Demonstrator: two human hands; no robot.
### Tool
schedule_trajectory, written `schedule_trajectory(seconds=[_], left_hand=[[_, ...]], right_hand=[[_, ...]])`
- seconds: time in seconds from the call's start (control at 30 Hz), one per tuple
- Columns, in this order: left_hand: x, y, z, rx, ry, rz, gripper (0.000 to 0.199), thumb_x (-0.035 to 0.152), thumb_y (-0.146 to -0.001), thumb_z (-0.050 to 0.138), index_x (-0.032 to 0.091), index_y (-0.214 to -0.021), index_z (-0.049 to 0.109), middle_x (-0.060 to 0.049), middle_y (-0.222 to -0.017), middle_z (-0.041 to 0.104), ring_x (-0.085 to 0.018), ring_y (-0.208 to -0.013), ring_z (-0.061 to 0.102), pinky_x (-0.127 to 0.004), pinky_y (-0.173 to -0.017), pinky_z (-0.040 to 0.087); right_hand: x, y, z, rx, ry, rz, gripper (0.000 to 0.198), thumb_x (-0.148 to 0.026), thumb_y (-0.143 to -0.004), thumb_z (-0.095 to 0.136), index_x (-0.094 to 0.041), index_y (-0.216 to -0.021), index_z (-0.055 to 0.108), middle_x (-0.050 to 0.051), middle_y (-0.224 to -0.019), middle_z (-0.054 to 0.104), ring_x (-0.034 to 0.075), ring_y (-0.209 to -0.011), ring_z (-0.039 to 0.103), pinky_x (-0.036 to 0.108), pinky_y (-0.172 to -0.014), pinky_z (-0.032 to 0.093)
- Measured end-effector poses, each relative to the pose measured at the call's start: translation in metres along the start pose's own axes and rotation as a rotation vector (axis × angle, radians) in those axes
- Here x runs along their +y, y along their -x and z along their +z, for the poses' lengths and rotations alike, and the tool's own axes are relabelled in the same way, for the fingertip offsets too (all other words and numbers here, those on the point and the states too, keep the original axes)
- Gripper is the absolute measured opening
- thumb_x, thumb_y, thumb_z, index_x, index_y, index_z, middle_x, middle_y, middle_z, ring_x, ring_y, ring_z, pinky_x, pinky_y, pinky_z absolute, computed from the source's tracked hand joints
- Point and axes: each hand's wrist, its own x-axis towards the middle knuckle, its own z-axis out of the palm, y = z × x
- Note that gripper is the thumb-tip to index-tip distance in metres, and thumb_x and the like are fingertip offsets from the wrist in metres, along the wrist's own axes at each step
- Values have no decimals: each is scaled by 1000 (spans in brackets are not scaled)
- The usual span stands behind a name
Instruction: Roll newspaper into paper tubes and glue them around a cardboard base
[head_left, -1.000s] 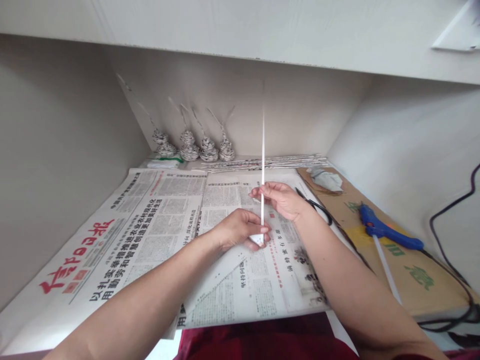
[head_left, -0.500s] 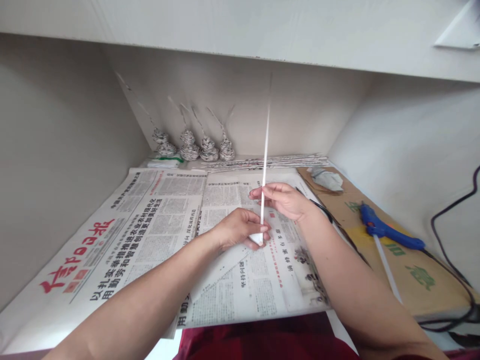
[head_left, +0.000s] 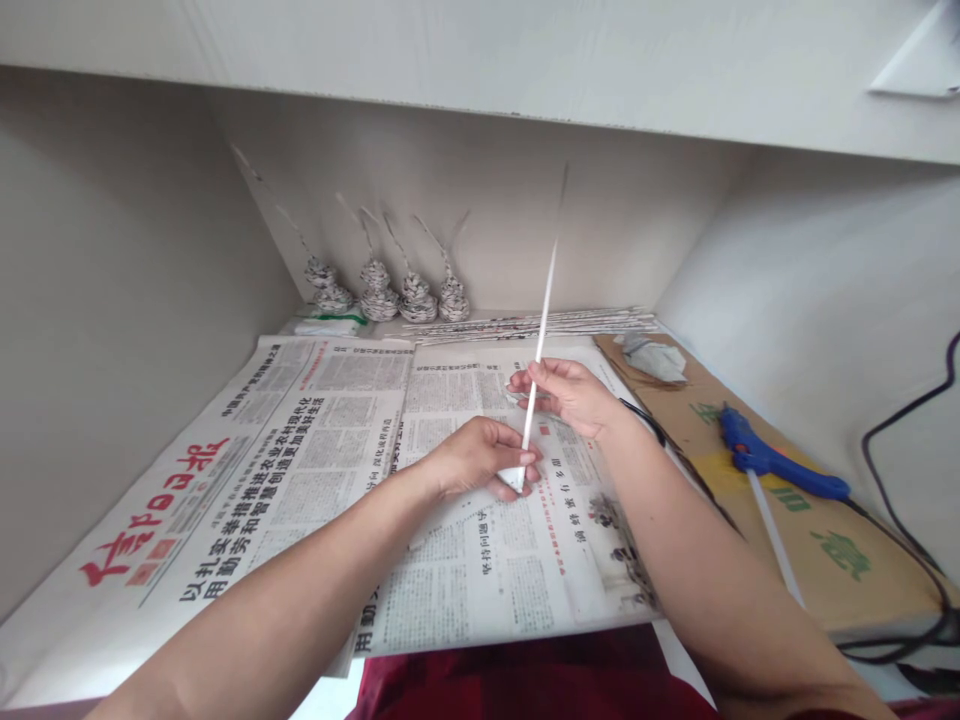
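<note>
A slim white paper tube (head_left: 544,315) stands nearly upright in front of me, its top leaning right. A thin grey rod (head_left: 564,195) sticks out of its upper end. Near the tube's lower end, my left hand (head_left: 476,455) is closed, thumb and fingers pinching the rolled paper. A little higher, my right hand (head_left: 574,395) grips the tube between thumb and fingers. A small flap of paper shows by the right fingers. Beneath both hands lie printed newspaper sheets (head_left: 300,480).
Several woven paper gourd shapes (head_left: 418,298) line the back wall, beside a bundle of paper sticks (head_left: 585,322). On the right, a blue glue gun (head_left: 787,468) lies on cardboard (head_left: 765,540) near a crumpled wad (head_left: 654,357). A black cable (head_left: 874,450) and a low overhead board (head_left: 450,70) are close.
The tube's top has swung right, and more of the thin rod shows above the paper. My right hand has shifted slightly up and right; the left stays nearly in place.
</note>
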Motion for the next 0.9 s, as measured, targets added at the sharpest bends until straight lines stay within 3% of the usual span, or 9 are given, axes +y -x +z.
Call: schedule_trajectory(seconds=[0.13, 0.3, 0.47, 0.63, 0.8, 0.9], left_hand=[[-1, 0, 0, -7, 1, 18, 30, 36, -71, 68, 10, -85, 65, -11, -85, 66, -17, -72, 63, -30, -60, 52], [1, 0, -1, -10, 11, -14, 30, 35, -72, 68, 10, -88, 65, -10, -84, 66, -17, -71, 63, -31, -61, 52], [3, 1, -1, 2, 12, -11, 29, 35, -71, 68, 10, -86, 64, -11, -86, 66, -17, -73, 63, -32, -62, 53], [-1, 0, -3, -32, 2, -2, 31, 36, -72, 67, 12, -90, 65, -10, -87, 66, -17, -72, 64, -32, -60, 53], [-1, 0, -3, -39, -3, 14, 29, 37, -73, 67, 11, -88, 64, -11, -89, 65, -18, -75, 64, -31, -60, 53], [1, 0, -2, -38, 5, -3, 30, 36, -73, 67, 11, -89, 64, -11, -87, 65, -18, -74, 64, -30, -58, 53]], right_hand=[[-4, 3, -2, -153, 0, 5, 27, -39, -79, 64, -18, -95, 70, 10, -106, 66, 22, -102, 59, 36, -86, 47], [0, -1, -7, 37, 27, -25, 21, -39, -75, 68, -18, -79, 69, 6, -87, 68, 20, -88, 63, 34, -78, 50], [-1, 0, -9, -165, -1, 30, 28, -40, -81, 62, -16, -94, 69, 11, -103, 66, 22, -100, 60, 36, -83, 49], [1, -2, -9, 27, 31, -21, 24, -40, -76, 67, -16, -79, 68, 7, -86, 68, 21, -88, 64, 33, -75, 52], [-1, 0, -10, -126, 28, 30, 29, -41, -80, 62, -15, -93, 69, 11, -99, 67, 23, -97, 61, 35, -77, 51], [0, 0, -9, -9, 43, -18, 23, -37, -74, 70, -16, -81, 69, 7, -89, 68, 21, -90, 63, 32, -75, 51]])
